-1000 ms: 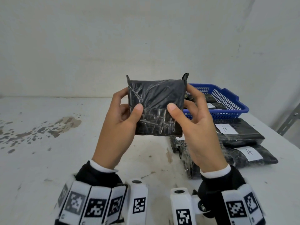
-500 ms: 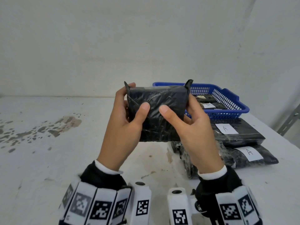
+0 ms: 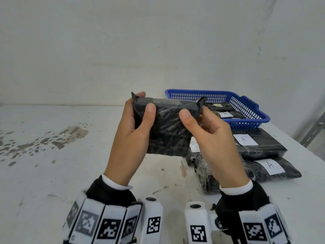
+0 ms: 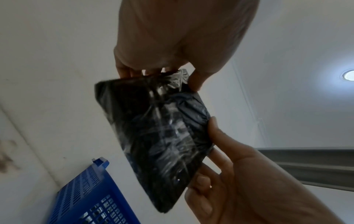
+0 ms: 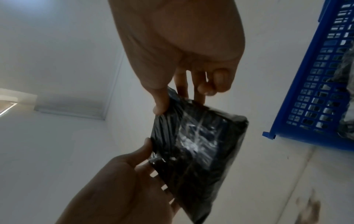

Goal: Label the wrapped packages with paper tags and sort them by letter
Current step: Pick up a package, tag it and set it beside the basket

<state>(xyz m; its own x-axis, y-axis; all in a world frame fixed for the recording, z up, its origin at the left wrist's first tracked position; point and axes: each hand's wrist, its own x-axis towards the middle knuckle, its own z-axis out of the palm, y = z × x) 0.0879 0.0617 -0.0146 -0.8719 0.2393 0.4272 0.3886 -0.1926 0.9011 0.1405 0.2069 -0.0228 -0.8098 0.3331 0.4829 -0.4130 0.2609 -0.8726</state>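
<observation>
Centrally in the head view, both hands hold one black wrapped package (image 3: 168, 127) up above the white table (image 3: 52, 173). The left hand (image 3: 130, 138) grips its left side, thumb laid across the near face and fingers curled behind the upper left corner. The right hand (image 3: 214, 143) grips the right side the same way, its thumb pressed on the near face and its fingers behind the package. The package is tilted, so its narrow upper edge shows, with two small twisted ears of wrap sticking up at the top corners. No paper tag can be seen on the faces that show.

From the left wrist view the package (image 4: 159, 145) appears glossy with clear film, pinched at its ends between the two hands; the right wrist view shows the same package (image 5: 197, 151), somewhat blurred.

At the right of the head view a blue basket (image 3: 246, 104) stands on the table near the wall, holding dark packages with white tags whose letters are too small to read. Just in front of it lie two black packages, each with a white tag marked A: the farther one (image 3: 260, 147) and the nearer one (image 3: 274, 168). More wrapped packages (image 3: 204, 171) lie partly hidden behind the right hand.
</observation>
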